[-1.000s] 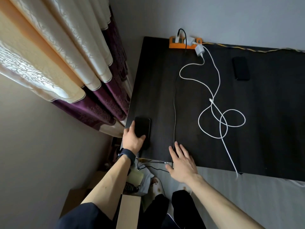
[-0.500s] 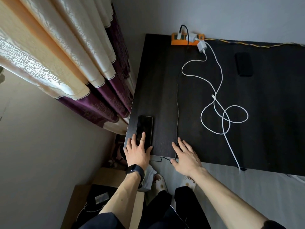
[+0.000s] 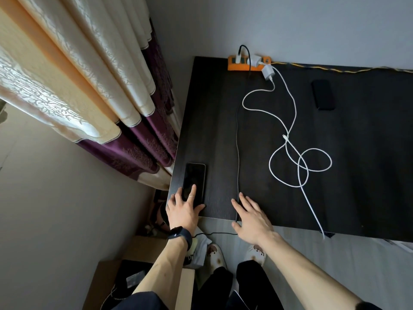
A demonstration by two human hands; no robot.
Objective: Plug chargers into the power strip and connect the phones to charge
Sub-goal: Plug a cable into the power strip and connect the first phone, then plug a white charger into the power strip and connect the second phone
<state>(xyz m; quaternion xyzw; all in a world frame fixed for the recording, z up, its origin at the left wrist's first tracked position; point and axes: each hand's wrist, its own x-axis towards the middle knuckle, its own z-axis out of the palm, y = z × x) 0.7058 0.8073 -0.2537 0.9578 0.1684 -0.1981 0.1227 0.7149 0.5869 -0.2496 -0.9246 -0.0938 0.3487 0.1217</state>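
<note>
Left hand point(image 3: 183, 211): fingers extended, flat on the near end of the black phone point(image 3: 193, 182), which lies screen-up at the worktop's point(image 3: 219, 130) front-left corner, along the left edge. Bare surface separates the phone from the dark cable point(image 3: 238, 153). Right hand point(image 3: 252, 217): fingers released, spread at the front edge, touching that cable.

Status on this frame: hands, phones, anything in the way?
Left hand flat on near phone. Right hand open at dark cable. Far phone unplugged, white cables loose. Nothing blocking.
</note>
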